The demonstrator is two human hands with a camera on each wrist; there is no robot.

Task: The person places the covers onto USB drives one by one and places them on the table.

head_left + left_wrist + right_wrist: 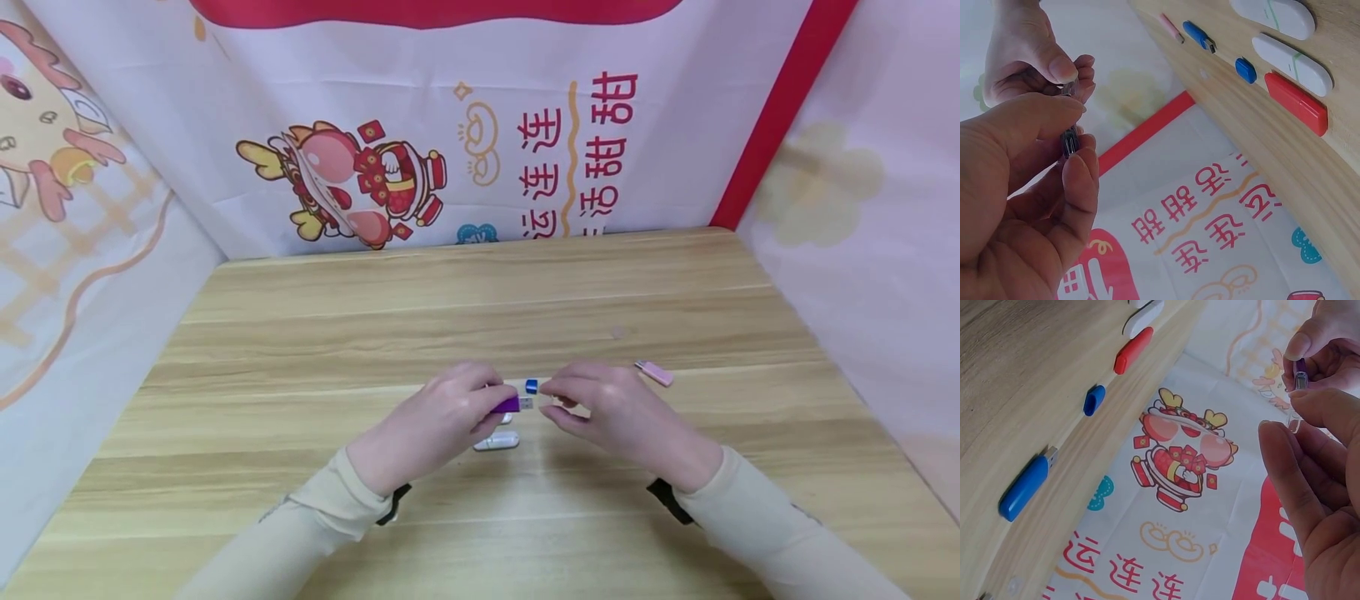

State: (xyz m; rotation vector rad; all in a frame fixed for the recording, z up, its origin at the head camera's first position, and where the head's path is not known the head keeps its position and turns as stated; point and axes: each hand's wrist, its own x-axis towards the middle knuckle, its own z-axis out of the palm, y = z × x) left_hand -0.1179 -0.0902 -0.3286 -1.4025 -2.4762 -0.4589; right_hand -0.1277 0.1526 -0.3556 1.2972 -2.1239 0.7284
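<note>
In the head view my left hand (453,408) pinches a purple USB stick (507,405), its metal plug (527,403) bare and facing right. Opposite it, my right hand (618,404) holds a small clear cap (1294,422) between thumb and fingertips, close to the plug's end. The right wrist view shows the purple stick (1299,365) lined up with that cap; whether they touch, I cannot tell. On the table near the hands are a blue cap (532,386) and a white USB stick (497,441). My left fingers cover most of the purple body.
A pink USB stick (656,373) lies right of the hands, and a small clear piece (617,332) farther back. The left wrist view shows a blue stick (1199,35), a red stick (1297,103) and two white ones (1293,64) on the table. Printed cloth (420,67) hangs behind.
</note>
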